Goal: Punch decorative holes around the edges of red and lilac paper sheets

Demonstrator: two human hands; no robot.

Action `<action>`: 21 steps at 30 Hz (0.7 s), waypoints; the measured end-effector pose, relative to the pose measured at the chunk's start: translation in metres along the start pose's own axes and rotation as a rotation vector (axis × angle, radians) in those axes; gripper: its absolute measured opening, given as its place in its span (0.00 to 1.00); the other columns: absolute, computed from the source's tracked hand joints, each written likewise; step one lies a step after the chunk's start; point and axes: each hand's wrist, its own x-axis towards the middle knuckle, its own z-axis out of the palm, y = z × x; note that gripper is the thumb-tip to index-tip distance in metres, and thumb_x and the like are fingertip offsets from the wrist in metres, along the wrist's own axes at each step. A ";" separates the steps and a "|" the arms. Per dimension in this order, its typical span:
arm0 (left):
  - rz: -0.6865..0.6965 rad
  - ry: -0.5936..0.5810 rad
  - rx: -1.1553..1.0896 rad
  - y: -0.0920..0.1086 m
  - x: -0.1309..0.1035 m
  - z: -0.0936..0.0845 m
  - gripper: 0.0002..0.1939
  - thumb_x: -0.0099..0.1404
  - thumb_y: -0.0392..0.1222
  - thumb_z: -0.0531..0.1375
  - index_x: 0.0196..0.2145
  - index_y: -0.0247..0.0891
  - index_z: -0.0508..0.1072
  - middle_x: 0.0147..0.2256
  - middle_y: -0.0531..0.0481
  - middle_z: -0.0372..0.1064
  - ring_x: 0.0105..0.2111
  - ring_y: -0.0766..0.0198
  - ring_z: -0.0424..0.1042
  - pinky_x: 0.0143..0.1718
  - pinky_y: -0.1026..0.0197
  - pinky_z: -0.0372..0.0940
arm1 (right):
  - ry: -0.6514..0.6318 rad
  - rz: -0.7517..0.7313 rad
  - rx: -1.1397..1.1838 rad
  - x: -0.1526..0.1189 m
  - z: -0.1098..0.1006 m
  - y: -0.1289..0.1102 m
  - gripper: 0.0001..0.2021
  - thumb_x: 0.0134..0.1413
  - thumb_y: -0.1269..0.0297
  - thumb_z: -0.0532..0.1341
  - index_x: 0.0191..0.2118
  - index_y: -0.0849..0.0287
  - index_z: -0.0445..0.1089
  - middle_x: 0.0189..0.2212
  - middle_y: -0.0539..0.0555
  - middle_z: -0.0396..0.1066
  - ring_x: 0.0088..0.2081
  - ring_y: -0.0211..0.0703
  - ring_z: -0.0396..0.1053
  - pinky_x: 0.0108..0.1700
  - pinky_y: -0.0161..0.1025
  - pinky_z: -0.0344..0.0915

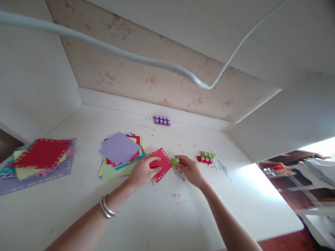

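A red paper sheet (162,164) with punched holes along its edges lies tilted on the white table. My left hand (143,169), with silver bangles on its wrist, grips the sheet's left side between thumb and fingers. At the sheet's right corner is a small green punch (175,160), pinched in the fingertips of my right hand (190,169). Small red paper bits lie beneath and around my right hand.
Coloured papers (119,148) are stacked left of my left hand, and punched sheets (43,153) lie at the far left. Purple punches (162,120) stand near the back wall. Green punches (208,154) and red punches (205,160) stand to the right, beside blue paper bits (222,167).
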 end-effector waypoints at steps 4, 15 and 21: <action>-0.013 -0.001 -0.007 0.000 0.000 0.000 0.16 0.55 0.41 0.64 0.43 0.40 0.76 0.44 0.48 0.74 0.45 0.57 0.72 0.51 0.57 0.64 | 0.000 -0.010 0.006 -0.008 0.000 -0.002 0.15 0.53 0.64 0.61 0.47 0.57 0.71 0.42 0.57 0.75 0.43 0.47 0.74 0.46 0.45 0.71; 0.021 -0.002 0.000 -0.002 -0.001 0.001 0.15 0.55 0.38 0.64 0.42 0.41 0.76 0.42 0.48 0.75 0.45 0.58 0.72 0.50 0.56 0.65 | -0.038 -0.037 -0.036 -0.007 0.000 -0.006 0.14 0.54 0.63 0.61 0.47 0.54 0.72 0.42 0.56 0.76 0.41 0.46 0.75 0.45 0.45 0.72; 0.038 0.001 0.024 0.002 -0.002 0.000 0.15 0.55 0.37 0.64 0.42 0.40 0.76 0.42 0.48 0.75 0.44 0.58 0.72 0.50 0.56 0.65 | -0.092 -0.100 -0.095 -0.006 0.000 -0.012 0.13 0.55 0.64 0.60 0.47 0.52 0.73 0.46 0.55 0.74 0.42 0.45 0.74 0.46 0.44 0.72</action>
